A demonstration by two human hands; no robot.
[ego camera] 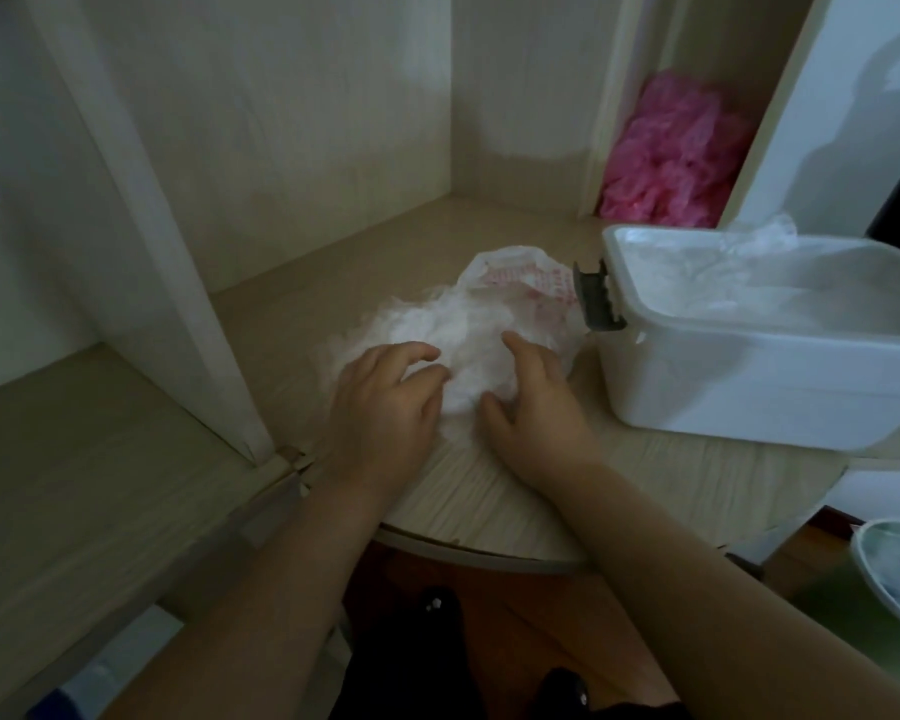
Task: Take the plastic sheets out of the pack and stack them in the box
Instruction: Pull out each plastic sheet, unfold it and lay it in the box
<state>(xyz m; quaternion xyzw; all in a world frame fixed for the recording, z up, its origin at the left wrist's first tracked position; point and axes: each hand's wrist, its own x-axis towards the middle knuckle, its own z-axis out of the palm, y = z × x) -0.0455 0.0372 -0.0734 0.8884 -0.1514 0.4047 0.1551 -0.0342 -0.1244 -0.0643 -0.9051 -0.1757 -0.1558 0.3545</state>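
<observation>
Nearest, at the lower right edge, a green container (pixel 832 605) is cut off and blurred. Further in, at mid-frame, both hands lie on the table (pixel 489 501). The left hand (pixel 385 402) bends its fingers over the crumpled plastic sheets (pixel 437 330), and I cannot tell whether it grips them. The right hand (pixel 539 402) rests spread on them, holding nothing. Behind, the red-printed pack (pixel 515 278) lies just beside the box (pixel 749 387), which the right edge clips.

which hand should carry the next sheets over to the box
Right, probably. Both rest on the sheets, but the right hand is on the side nearer the open box; the left hand would have to reach across it.
</observation>
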